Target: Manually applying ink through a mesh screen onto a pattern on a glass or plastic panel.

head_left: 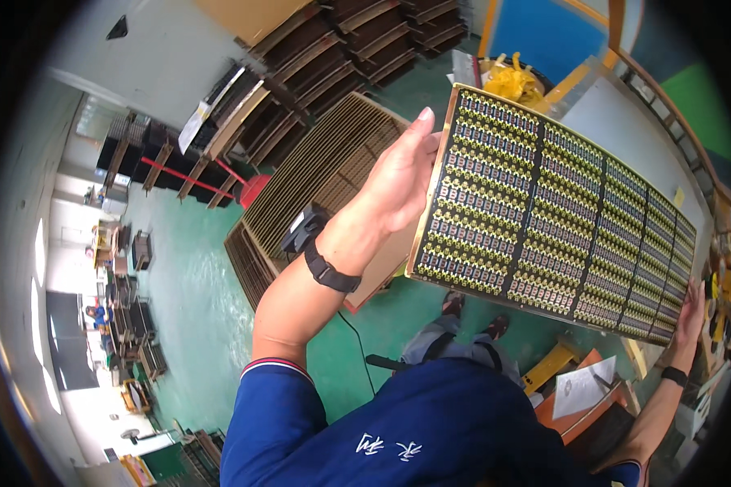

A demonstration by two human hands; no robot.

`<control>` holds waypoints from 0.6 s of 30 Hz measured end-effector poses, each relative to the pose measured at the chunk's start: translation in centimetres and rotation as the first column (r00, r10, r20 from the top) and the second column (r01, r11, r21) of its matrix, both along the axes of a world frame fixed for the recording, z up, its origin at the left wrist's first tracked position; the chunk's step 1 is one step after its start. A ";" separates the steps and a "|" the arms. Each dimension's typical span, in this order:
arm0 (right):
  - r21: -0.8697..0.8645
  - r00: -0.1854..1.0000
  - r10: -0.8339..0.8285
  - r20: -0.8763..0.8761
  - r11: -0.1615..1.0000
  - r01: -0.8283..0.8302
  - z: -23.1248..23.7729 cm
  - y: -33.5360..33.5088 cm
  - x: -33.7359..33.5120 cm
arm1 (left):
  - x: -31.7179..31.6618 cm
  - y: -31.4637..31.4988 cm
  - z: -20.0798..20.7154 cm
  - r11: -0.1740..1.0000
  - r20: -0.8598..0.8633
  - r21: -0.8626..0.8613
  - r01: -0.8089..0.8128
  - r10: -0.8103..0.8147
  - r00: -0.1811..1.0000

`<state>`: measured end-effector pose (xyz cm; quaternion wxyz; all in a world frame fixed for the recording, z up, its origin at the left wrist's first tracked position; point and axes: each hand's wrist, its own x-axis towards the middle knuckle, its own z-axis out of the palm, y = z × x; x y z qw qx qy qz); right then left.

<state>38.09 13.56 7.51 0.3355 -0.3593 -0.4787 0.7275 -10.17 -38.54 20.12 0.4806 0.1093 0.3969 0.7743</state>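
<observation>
A large printed circuit board panel (556, 223), dark with rows of small yellow-gold patterns, is held up and tilted between my two hands. My left hand (398, 183) presses on its left edge, thumb pointing up along the side and the other fingers mostly hidden behind it. At the lower right corner my right hand (690, 312) grips the edge, its fingers partly out of sight. A black strap with a small device (307, 227) sits on my left wrist, and a dark band (674, 375) circles the right one.
Left of the panel stands a slotted rack (300, 174) with many thin ridges. Dark stacked racks (325, 73) line the far wall, near a red stool (254, 191). Yellow gloves or rags (513, 79) lie behind the panel. A paper sheet (581, 388) rests low on the right.
</observation>
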 end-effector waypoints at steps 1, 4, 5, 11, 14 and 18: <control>0.000 1.000 0.027 -0.003 1.000 -0.027 0.2 0.2 -1.4 | -0.1 -0.9 -0.1 1.000 0.007 0.002 -0.031 0.031 0.999; -0.081 0.983 0.180 0.044 0.981 -0.176 0.8 1.2 -6.4 | 0.0 -4.1 -1.0 0.990 -0.003 -0.015 -0.140 0.140 0.990; -0.083 0.974 0.222 0.041 0.972 -0.218 1.1 1.1 -8.9 | 0.2 -5.6 -1.2 0.983 -0.006 -0.017 -0.182 0.182 0.983; 0.551 0.883 0.455 0.113 0.711 -0.437 5.3 -7.1 -29.3 | 0.7 -21.1 -0.8 0.596 -0.649 -0.525 -0.607 0.182 0.739; 0.825 0.891 0.349 0.291 0.380 -0.418 7.8 -16.3 -39.7 | 3.0 -29.0 -2.0 0.404 -0.688 -0.487 -0.774 0.369 0.625; 0.765 0.748 0.597 0.289 0.326 -0.555 8.2 -26.1 -48.1 | 4.4 -35.6 -8.4 0.204 -0.700 -0.293 -0.934 0.619 0.355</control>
